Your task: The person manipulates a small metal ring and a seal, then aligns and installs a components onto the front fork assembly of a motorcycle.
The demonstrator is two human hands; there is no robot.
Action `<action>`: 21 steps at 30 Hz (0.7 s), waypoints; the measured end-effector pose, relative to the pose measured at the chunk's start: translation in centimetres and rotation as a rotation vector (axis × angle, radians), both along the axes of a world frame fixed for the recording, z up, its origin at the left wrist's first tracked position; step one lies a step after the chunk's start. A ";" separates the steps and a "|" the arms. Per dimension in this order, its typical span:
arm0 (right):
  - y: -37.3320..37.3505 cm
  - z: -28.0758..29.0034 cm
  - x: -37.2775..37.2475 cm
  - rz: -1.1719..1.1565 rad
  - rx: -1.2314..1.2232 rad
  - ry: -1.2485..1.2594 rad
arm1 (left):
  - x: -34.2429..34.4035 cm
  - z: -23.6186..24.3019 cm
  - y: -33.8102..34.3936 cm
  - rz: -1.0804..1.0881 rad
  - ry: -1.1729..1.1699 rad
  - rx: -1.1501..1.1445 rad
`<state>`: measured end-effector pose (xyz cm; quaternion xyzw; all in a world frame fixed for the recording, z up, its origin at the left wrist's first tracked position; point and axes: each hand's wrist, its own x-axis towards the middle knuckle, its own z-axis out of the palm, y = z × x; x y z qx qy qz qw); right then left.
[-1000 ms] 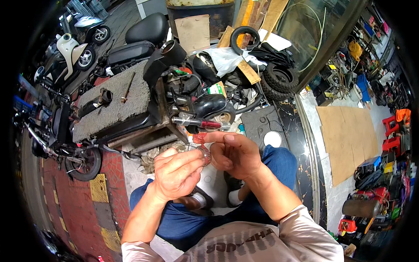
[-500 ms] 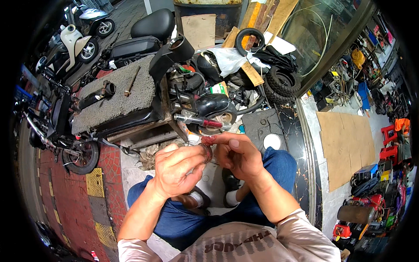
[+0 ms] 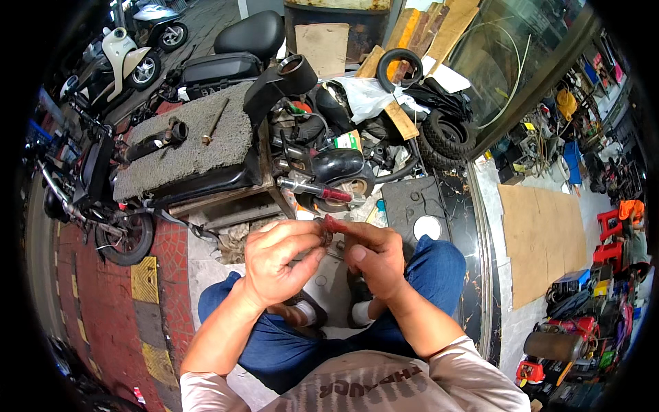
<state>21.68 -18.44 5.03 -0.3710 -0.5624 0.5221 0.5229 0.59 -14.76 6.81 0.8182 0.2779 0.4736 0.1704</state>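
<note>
My left hand [image 3: 281,257] is closed round a small dark, ring-like metal part [image 3: 324,233], mostly hidden by the fingers. Red, grease-like matter [image 3: 333,224] shows on top of it, at the tip of my right index finger. My right hand [image 3: 375,257] has that index finger stretched to the part, with the thumb bent down and the other fingers curled; whether they hold anything is hidden. A silver and red tube [image 3: 318,190] lies just beyond my hands, beside a wooden stand [image 3: 226,207] topped with grey padding [image 3: 180,147].
Tyres [image 3: 446,137], planks [image 3: 401,120] and scrap crowd the far side. Motorbikes [image 3: 123,237] and scooters [image 3: 127,58] stand left on paving. To the right are a metal door track [image 3: 484,254], cardboard [image 3: 542,244], red stools [image 3: 607,223] and cluttered tools.
Both hands have shifted slightly downrange of the view's surroundings as the head moved. My right index finger has dropped onto the part, and the right thumb has bent downward.
</note>
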 end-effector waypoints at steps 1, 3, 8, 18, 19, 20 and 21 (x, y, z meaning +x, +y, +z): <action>-0.1 0.0 -0.1 -0.025 0.019 -0.040 | 0.0 0.0 0.0 -0.001 -0.013 -0.021; -0.1 -0.6 0.3 0.023 0.009 0.058 | 0.0 -0.1 -0.1 0.017 -0.029 -0.040; 1.4 -1.3 0.3 0.059 -0.075 0.436 | 0.2 0.1 0.2 0.025 -0.012 0.007; 2.3 -0.7 0.1 0.108 -0.368 0.525 | 0.2 -0.3 0.3 0.021 0.097 0.168; 2.4 -0.6 0.1 0.139 -0.411 0.560 | 0.2 -0.4 0.3 0.014 0.096 0.198; 2.5 -0.6 0.2 0.166 -0.452 0.593 | 0.3 -0.4 0.3 0.012 0.092 0.205; 2.6 -0.6 0.2 0.198 -0.475 0.607 | 0.4 -0.5 0.3 0.011 0.088 0.213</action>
